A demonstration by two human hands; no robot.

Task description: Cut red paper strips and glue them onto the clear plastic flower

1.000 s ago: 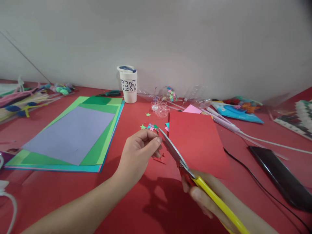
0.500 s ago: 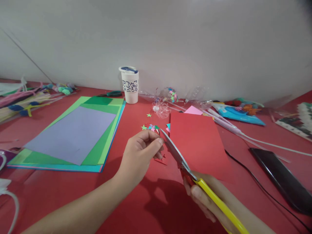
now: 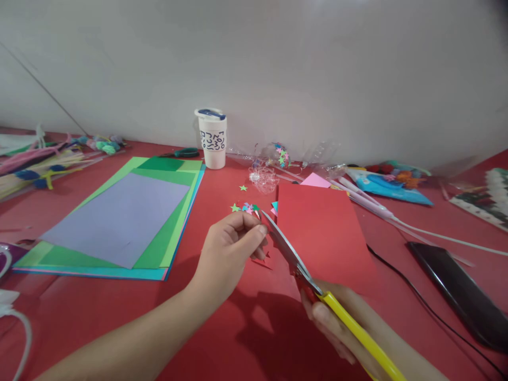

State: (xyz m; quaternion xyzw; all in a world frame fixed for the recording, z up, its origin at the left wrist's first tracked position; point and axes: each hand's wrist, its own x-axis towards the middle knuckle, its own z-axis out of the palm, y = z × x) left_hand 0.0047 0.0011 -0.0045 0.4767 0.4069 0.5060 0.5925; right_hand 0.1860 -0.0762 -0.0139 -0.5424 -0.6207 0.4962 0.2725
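Note:
My right hand point(image 3: 331, 323) is wrapped round a pair of scissors point(image 3: 357, 328) with yellow handles, the metal blades pointing up and to the left. The blade tips end just beside my left hand point(image 3: 234, 246), whose thumb and fingers are pinched together. Whatever lies in that pinch is too small and too hidden to name. Behind the left fingers small coloured paper stars point(image 3: 248, 208) lie in a cluster, with one green star point(image 3: 243, 188) apart from them. Red paper scraps point(image 3: 264, 261) show below the fingertips. A red paper sheet point(image 3: 321, 227) lies beyond the scissors.
Stacked coloured sheets, a purple sheet point(image 3: 123, 217) on top, lie left. A white cup point(image 3: 214, 140) and dark-handled scissors point(image 3: 186, 153) stand and lie behind. At right are a black phone-like object point(image 3: 452, 291), a pink corded tool point(image 3: 367, 201) and a blue packet point(image 3: 391, 189).

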